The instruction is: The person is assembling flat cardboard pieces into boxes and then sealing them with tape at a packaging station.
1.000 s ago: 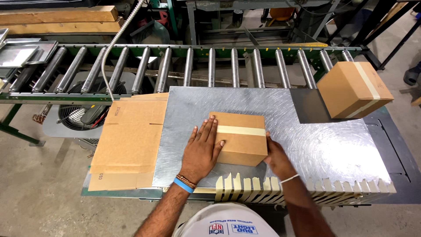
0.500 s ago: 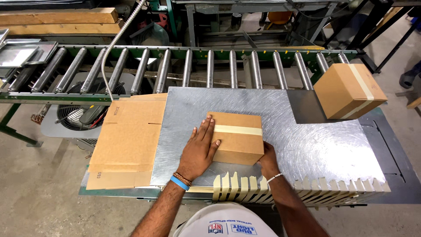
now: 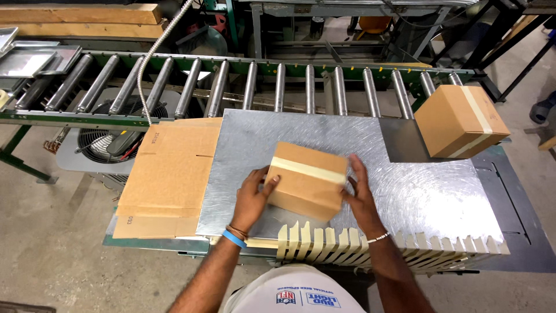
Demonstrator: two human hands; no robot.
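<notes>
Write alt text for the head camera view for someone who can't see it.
A person's left hand and right hand grip a taped cardboard box by its sides over a metal worktable. Flattened cardboard lies to the left, another sealed box sits far right, beside a roller conveyor.

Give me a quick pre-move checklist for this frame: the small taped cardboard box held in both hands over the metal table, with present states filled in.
1. Left hand on the small brown cardboard box, left side: ok.
2. Right hand on the box's right side: ok.
3. Pale tape strip runs unbroken across the box's top: ok.
4. Box level: not ok, it is tilted, near edge raised off the shiny metal table.
5. Bottom seam taped: cannot tell, hidden.
6. Second taped cardboard box and stack of flat cardboard blanks are apart from the hands: ok.
</notes>
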